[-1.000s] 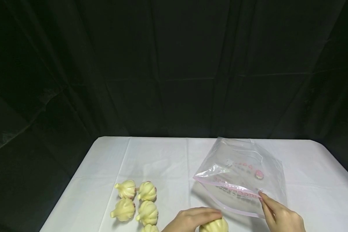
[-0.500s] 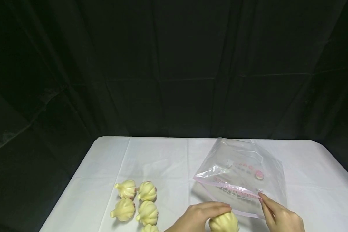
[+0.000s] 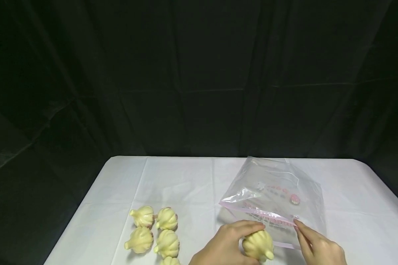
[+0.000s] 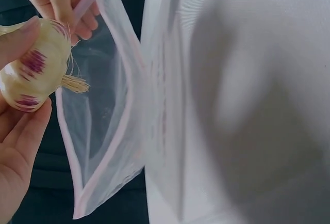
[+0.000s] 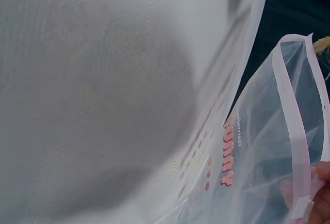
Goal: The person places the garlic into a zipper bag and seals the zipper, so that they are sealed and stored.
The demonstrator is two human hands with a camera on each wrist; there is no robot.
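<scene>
My left hand (image 3: 227, 244) grips a pale garlic bulb (image 3: 258, 244) between thumb and fingers, its stem pointing down and toward the front right. In the left wrist view the garlic bulb (image 4: 38, 66) shows purple streaks and a tuft of dry roots facing the mouth of a clear zip bag (image 4: 103, 105). The bag (image 3: 282, 187) has pink edges and red print, and its mouth gapes toward me. My right hand (image 3: 321, 244) pinches the bag's pink edge near its right corner. In the right wrist view, fingertips (image 5: 322, 172) show at the edge beside a white slider.
Several garlic bulbs (image 3: 167, 243) lie in two columns at the left front of the white-covered table (image 3: 185, 184). The frontmost is cut off by the view's lower edge. A black curtain (image 3: 199, 81) hangs behind the table.
My left hand has carried the garlic bulb rightward and slightly up toward the bag's mouth, tipping it so the stem now shows. My right hand keeps its pinch on the bag's edge.
</scene>
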